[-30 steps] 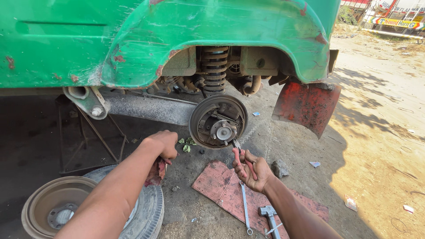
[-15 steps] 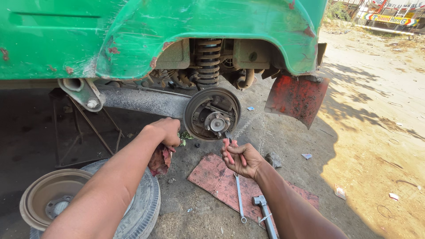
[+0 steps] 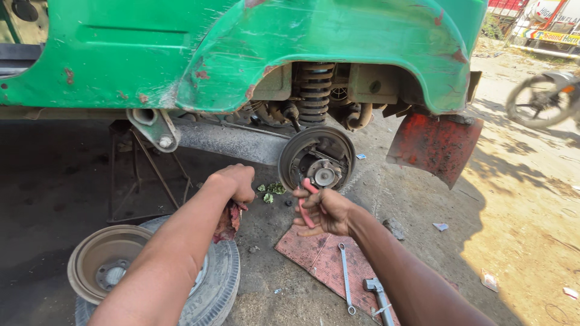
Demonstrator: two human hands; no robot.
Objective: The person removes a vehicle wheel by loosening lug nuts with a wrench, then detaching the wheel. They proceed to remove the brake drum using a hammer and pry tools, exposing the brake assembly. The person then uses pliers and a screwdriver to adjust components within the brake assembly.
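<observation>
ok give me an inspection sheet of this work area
surface: bare grey ground, a red mat on it
job's things: exposed round brake hub under the green vehicle body; red-handled pliers; dark red rag
clutter: silver spanner and hammer on mat; removed tyre with brake drum on it
grippers: left hand grips rag; right hand holds pliers
cables: nothing seen
surroundings: blurred motorcycle wheel, sunlit dirt

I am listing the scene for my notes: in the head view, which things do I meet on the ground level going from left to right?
Brake drum → tyre → left hand with red rag → right hand holding red-handled pliers → spanner → hammer → red mudflap.
</observation>
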